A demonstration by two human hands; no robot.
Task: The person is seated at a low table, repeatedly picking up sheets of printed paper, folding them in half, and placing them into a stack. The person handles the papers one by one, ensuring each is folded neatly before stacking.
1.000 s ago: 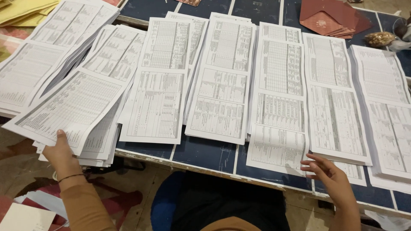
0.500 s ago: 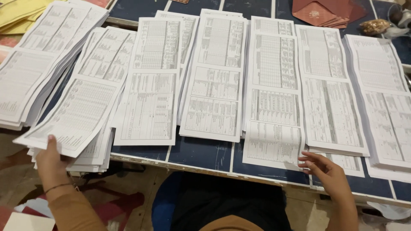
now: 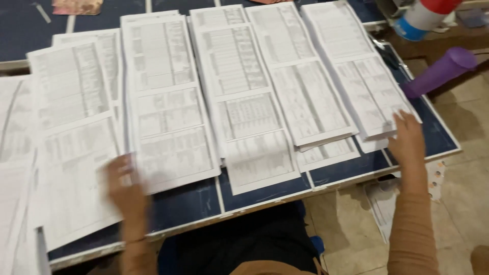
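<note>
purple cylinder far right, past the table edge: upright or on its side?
On its side. The purple cylinder lies slanted, its long axis running low-left to upper-right, beyond the table edge, above the right hand. What it rests on: cannot tell.

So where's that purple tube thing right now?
The purple tube lies at the far right of the head view, just off the table's right edge, below the white-and-blue roll and above the right hand.

printed sheet stacks (image 3: 173,117) | white, dense tables | flat, overlapping rows | on dark blue table | near-edge sheets under both hands
</note>
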